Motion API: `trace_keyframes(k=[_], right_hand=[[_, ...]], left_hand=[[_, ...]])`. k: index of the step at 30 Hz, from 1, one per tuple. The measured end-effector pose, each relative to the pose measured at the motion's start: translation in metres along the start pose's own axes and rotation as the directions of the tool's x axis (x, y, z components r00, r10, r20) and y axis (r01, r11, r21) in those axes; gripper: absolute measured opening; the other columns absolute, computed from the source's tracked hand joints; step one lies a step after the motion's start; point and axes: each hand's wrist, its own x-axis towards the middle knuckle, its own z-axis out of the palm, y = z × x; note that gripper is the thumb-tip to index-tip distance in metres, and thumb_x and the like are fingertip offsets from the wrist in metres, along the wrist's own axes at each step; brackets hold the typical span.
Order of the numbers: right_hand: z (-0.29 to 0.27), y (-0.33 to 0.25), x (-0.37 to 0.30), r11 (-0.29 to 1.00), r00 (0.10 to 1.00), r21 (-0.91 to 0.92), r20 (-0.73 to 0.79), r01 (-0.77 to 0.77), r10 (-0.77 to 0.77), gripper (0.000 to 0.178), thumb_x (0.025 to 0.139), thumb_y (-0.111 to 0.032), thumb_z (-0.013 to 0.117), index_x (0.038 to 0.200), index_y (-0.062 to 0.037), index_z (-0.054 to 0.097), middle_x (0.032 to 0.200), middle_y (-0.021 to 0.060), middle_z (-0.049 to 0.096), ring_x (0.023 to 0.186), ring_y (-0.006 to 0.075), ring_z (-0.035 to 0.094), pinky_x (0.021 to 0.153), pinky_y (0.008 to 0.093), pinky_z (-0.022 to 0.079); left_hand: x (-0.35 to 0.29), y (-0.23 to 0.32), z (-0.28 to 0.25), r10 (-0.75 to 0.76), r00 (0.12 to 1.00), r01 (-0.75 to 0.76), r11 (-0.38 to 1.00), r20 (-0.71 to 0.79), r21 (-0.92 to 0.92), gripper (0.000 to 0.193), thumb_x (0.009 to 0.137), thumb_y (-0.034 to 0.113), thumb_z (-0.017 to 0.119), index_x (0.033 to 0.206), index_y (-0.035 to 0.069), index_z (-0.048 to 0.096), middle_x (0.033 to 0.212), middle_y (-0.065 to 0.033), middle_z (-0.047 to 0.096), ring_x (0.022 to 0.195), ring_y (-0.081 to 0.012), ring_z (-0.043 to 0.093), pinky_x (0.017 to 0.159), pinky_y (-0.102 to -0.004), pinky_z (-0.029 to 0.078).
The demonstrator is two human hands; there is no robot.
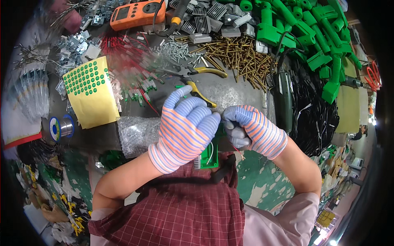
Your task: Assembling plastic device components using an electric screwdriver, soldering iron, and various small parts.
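My left hand (186,125), in a striped glove with grey-blue fingers, is closed around the upper part of a green plastic housing (211,160), its index finger stretched out. A white wire (211,152) curves inside the housing's open lower end, and a grey ribbed metal piece (197,162) shows along its left side. Close by on the right, my right hand (252,129) has its fingers curled in a pinch; what lies between the fingertips is hidden. Just below it a thin red wire (238,151) with frayed bare ends hangs down. Yellow-handled pliers (201,95) lie beyond the left fingertips.
Bubble wrap (139,135), a solder spool (61,127) and a yellow sheet of green stickers (91,92) lie left. Behind are red wires (127,57), brass screws (240,57), ribbed metal blocks (207,22) and an orange meter (137,15). Green housings (305,33) and black cables (314,110) fill the right.
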Motion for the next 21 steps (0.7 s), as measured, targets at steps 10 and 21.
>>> trace_keyframes(k=[10, 21], right_hand=[[-0.009, 0.025, 0.009, -0.333, 0.342, -0.904, 0.413, 0.269, -0.844, 0.023, 0.079, -0.021, 0.072, 0.096, -0.0088, 0.063, 0.079, 0.0090, 0.063, 0.065, 0.0302, 0.062, 0.056, 0.0387, 0.049], [0.001, 0.013, -0.004, -0.131, 0.328, -0.938, 0.240, 0.322, -0.913, 0.018, 0.089, -0.025, 0.068, 0.094, -0.0073, 0.067, 0.071, 0.0071, 0.064, 0.060, 0.0288, 0.061, 0.054, 0.0378, 0.048]], left_hand=[[0.002, -0.002, -0.002, -0.479, 0.784, 0.621, 0.591, 0.395, -0.515, 0.014, 0.081, 0.017, 0.071, 0.089, 0.006, 0.068, 0.086, -0.0124, 0.069, 0.085, -0.0329, 0.065, 0.083, -0.0436, 0.049], [-0.004, -0.001, -0.001, -0.462, 0.851, 0.521, 0.694, 0.248, -0.496, 0.013, 0.079, 0.009, 0.073, 0.087, 0.003, 0.065, 0.079, -0.0111, 0.064, 0.074, -0.0301, 0.063, 0.072, -0.0392, 0.049]])
